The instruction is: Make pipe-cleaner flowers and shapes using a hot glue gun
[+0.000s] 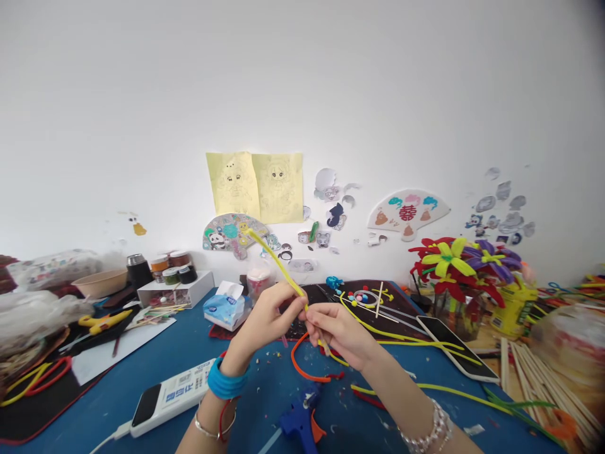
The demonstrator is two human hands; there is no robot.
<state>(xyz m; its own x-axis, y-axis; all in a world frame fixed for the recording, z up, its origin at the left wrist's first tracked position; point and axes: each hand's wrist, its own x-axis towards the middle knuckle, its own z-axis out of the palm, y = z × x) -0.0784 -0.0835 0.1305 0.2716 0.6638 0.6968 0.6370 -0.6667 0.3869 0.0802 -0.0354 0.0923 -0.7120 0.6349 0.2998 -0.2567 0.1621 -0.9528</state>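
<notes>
My left hand (pixel 269 315) pinches a yellow pipe cleaner (pixel 278 263), whose free length rises up and to the left toward the wall. Close beside it, my right hand (pixel 343 331) has its fingers closed at the lower end of the same pipe cleaner. A short pale wooden stick (pixel 324 346) pokes out below the right fingers. The fingertips of both hands nearly meet, and they hide how stick and pipe cleaner join. Under the hands lie an orange pipe cleaner (pixel 302 367) and a blue hot glue gun (pixel 301 419).
A white power bank (pixel 172 394) and a tissue pack (pixel 227 307) lie to the left. At right are a phone (pixel 456 347), wooden sticks (pixel 539 384) and pipe-cleaner flowers (pixel 447 258). More yellow pipe cleaners (pixel 387 331) cross a dark mat (pixel 401 296). Drawings (pixel 255 186) hang on the wall.
</notes>
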